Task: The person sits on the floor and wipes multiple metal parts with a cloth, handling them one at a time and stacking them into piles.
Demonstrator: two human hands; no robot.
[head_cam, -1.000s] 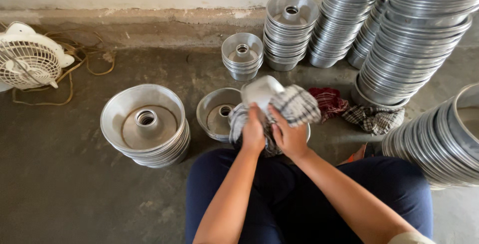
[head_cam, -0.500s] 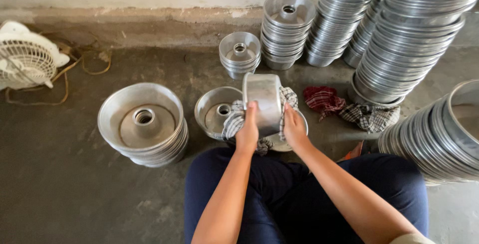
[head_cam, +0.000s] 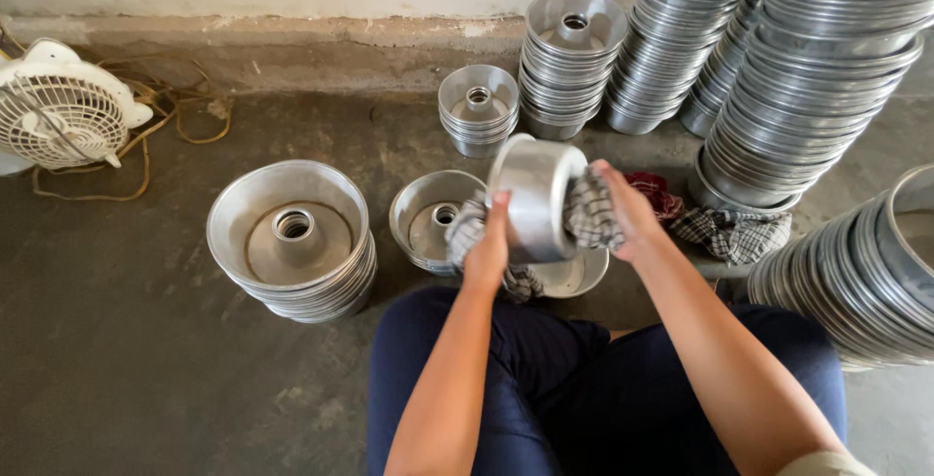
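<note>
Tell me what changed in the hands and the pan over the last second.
The small metal pan was turned in the hands: a second ago the checked cloth covered most of it, now its side wall faces up, bare. The left hand grips the pan's left side through the cloth; the right hand presses the cloth on its right. Nothing was let go. The stacks of pans and the fan stayed put.
</note>
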